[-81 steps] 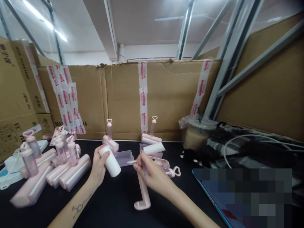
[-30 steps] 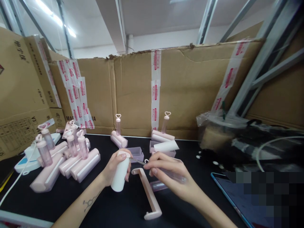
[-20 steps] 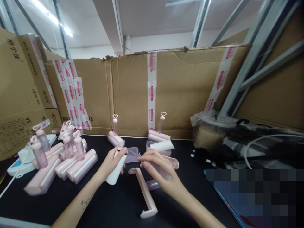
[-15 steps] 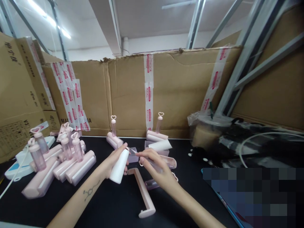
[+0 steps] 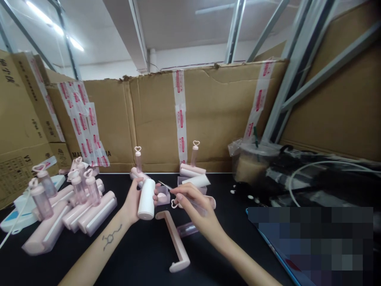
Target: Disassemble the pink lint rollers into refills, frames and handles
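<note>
My left hand [image 5: 133, 200] is wrapped round a white lint roller roll [image 5: 146, 200], held tilted above the table with one end facing me. In my right hand [image 5: 193, 202] is a thin pointed metal tool [image 5: 165, 185], its tip close to the upper right of the roll; its exact kind is too small to tell. Below the hands lies a pale pink frame-like holder [image 5: 175, 242] with bent ends. A clear pinkish tube [image 5: 187, 229] rests beside it, partly behind my right forearm. An open lilac box [image 5: 163, 196] with a pink piece inside stands just behind the roll.
Several pink lint rollers [image 5: 98, 214] with heart-loop handles lie at the left, near a white power strip [image 5: 12, 220]. Behind my right hand is another white roll [image 5: 196, 181]. A bagged drink cup [image 5: 250, 163] and a cable [image 5: 293, 182] are at the right. Cardboard [image 5: 154, 119] walls the back.
The white roll has turned more upright in my left hand. The pointed tool has swung so its tip sits farther up and left. The whole view has shifted slightly.
</note>
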`<state>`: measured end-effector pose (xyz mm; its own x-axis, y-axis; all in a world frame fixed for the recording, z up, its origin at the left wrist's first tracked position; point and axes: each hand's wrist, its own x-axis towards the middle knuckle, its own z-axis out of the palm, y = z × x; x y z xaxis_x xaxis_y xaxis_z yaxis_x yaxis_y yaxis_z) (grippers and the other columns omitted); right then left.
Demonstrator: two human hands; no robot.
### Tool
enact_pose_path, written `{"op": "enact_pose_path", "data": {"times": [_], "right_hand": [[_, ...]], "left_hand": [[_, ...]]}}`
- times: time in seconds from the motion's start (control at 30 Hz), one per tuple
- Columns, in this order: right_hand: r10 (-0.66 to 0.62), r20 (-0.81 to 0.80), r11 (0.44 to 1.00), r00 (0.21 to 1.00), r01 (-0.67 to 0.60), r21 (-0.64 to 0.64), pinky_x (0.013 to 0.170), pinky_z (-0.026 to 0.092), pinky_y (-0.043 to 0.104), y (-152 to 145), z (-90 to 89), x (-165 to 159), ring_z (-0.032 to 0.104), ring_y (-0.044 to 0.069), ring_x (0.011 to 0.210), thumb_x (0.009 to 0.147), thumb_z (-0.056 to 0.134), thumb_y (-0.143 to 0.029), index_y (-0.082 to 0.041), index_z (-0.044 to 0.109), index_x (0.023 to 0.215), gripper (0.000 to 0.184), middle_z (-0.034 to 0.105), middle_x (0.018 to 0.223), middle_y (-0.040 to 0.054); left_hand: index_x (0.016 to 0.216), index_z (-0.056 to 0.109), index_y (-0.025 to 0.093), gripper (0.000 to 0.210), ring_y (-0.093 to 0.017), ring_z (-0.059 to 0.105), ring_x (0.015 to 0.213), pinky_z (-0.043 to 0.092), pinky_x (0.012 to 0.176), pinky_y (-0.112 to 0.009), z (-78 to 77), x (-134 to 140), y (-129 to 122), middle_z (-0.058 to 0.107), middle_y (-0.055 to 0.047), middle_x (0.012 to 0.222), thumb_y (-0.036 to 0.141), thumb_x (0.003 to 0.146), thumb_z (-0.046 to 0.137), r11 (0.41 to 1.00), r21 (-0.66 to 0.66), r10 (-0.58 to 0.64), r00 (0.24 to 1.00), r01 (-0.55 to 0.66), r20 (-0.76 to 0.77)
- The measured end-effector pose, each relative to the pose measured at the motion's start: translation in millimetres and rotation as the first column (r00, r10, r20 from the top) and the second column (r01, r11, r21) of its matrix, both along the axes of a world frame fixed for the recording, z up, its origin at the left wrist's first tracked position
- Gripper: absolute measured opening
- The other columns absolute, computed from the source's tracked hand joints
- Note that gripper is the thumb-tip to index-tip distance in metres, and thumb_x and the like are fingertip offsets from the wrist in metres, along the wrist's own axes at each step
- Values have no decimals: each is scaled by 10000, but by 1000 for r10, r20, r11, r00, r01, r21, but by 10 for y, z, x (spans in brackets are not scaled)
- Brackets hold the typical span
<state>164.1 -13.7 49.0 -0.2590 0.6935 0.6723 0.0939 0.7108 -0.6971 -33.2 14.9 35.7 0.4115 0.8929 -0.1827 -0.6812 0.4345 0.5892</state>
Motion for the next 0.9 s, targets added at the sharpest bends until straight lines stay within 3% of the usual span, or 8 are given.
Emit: {"op": "enact_pose_path", "data": {"times": [0.1,0.2,0.27,0.3,0.4,0.6,0.77,0.9], "right_hand": [[0,-55,1000,998,0,-13,697,476,295,0,-8,9,582,167,767,876,522,-258,-188,656,921,158,575,830,40],[17,-96,1000,995,-18,-7,686,476,292,-8,-12,23,573,155,723,883,511,-256,-193,650,917,156,572,808,33],[30,-113,1000,993,-31,-3,681,474,292,-17,-10,31,571,153,714,886,506,-248,-197,643,924,152,569,809,33],[32,-116,999,993,-32,1,676,473,293,-22,-6,36,572,152,709,887,505,-244,-199,641,926,148,566,811,32],[18,-116,1000,993,-15,26,664,465,299,-31,17,46,570,149,679,891,497,-244,-203,637,918,148,555,789,25],[2,-115,1000,993,0,21,643,458,305,-26,59,52,569,159,667,886,500,-254,-199,642,898,152,564,741,20],[0,-119,1000,993,0,-1,664,466,302,-32,62,50,576,157,686,883,502,-252,-193,644,906,155,571,746,21],[37,-23,999,999,-37,3,687,466,302,-50,72,41,579,156,687,884,495,-240,-189,662,854,177,587,728,20]], "left_hand": [[1053,554,99,283,-153,624,692,520,639,-261,59,-40,-48,641,-78,862,266,834,489,966,146,207,977,-212,45],[1079,558,154,251,-130,624,798,506,687,-211,63,-71,-85,641,-62,1033,202,832,552,830,308,471,880,-465,59],[1070,567,165,248,-134,624,853,511,727,-212,52,-90,-106,641,-54,1060,180,822,575,773,353,549,835,-527,45],[1052,576,156,235,-149,627,877,518,758,-236,49,-97,-117,646,-59,1048,157,817,572,773,349,555,831,-530,33],[1036,583,129,238,-198,636,928,526,838,-332,61,-106,-151,662,-78,1008,99,804,539,839,249,496,868,-483,12],[1051,564,63,255,-236,652,932,531,852,-356,69,-58,-184,692,-130,955,88,799,538,918,61,390,920,-391,20],[1057,582,70,264,-222,677,783,528,774,-334,10,-75,-252,704,-123,894,181,820,555,975,174,159,980,-137,-122],[1140,549,124,417,-257,671,796,499,789,-400,3,-101,-300,690,-103,908,161,725,560,958,264,-73,987,109,-144]]}}
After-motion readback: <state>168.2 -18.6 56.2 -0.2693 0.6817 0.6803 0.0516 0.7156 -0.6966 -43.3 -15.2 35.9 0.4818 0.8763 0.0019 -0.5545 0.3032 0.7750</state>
